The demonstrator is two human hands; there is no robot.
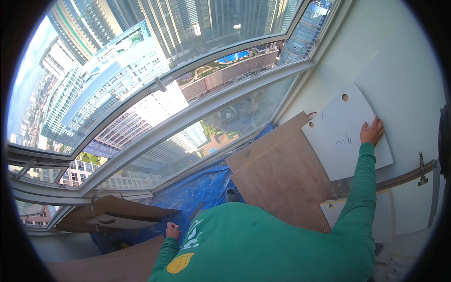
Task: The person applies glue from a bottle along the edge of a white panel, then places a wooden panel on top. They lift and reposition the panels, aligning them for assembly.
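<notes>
My right hand (372,131) is at the right edge of a white cabinet door panel (345,136), thumb on its face and fingers closed at its edge. The panel tilts against the pale wall, over the brown boards. Two round holes run along its upper left side, and dark handwriting marks its face. My left hand (173,230) hangs low beside my body with its fingers curled in, and no object shows in it. Nearest to it are leaning brown and white boards (124,221).
Large brown boards (282,171) lean in front of me. Blue plastic sheeting (188,188) covers the floor by the window frame (197,113), with tall buildings outside. Another white panel (383,216) with a hole stands at lower right, below a metal hinge (423,180).
</notes>
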